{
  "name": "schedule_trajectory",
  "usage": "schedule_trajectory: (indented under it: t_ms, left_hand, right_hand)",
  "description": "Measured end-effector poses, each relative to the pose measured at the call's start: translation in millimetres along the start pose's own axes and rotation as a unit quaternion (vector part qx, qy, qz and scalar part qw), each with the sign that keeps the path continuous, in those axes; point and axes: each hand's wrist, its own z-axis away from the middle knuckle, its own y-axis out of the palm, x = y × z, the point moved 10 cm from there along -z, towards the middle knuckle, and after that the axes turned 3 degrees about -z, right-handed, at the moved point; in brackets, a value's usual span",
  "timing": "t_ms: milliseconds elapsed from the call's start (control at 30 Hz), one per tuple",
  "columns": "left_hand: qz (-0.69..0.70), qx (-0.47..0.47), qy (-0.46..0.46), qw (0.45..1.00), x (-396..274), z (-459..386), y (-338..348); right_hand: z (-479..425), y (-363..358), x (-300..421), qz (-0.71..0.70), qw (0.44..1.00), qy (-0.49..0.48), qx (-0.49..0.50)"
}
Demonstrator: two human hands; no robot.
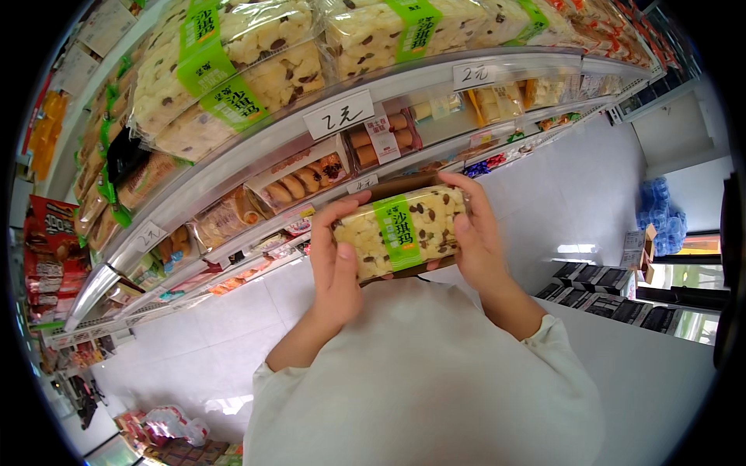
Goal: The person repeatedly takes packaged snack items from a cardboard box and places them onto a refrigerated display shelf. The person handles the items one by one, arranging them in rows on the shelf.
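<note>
Between my two hands is a clear-wrapped block of sachima [434, 224], pale yellow with dark raisins and a green printed band around its middle. My left hand [338, 268] grips its left end, with the thumb on the near face. My right hand [481, 236] holds the opposite end, thumb over the front and fingers around the far corner. A brown cardboard surface [402, 185] shows behind and below the block; its full shape is hidden. Just beyond, larger sachima packs [274, 73] with matching green bands lie on the upper shelf.
The curved shelf edge [408, 93] carries handwritten price tags [338, 113]. Lower tiers hold packaged pastries [306, 177] and cake rolls [382, 140]. Black-and-white boxes [600, 279] and blue-wrapped bottles [661, 215] stand at right. More goods [175, 428] sit at lower left on the tiled floor [221, 338].
</note>
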Motion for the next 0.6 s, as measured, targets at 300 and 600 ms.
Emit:
schedule_trajectory:
  t_ms: [300,600]
  left_hand:
    - [0.133,-0.083,-0.222,0.962,32.3,4.4,-8.0]
    - [-0.082,-0.065,0.037,0.994,-9.2,-6.6,-13.7]
  right_hand:
    - [17.9,8.3,11.8,0.252,0.932,-0.260,-0.030]
    - [6.2,-2.6,9.6,0.142,0.972,-0.182,-0.035]
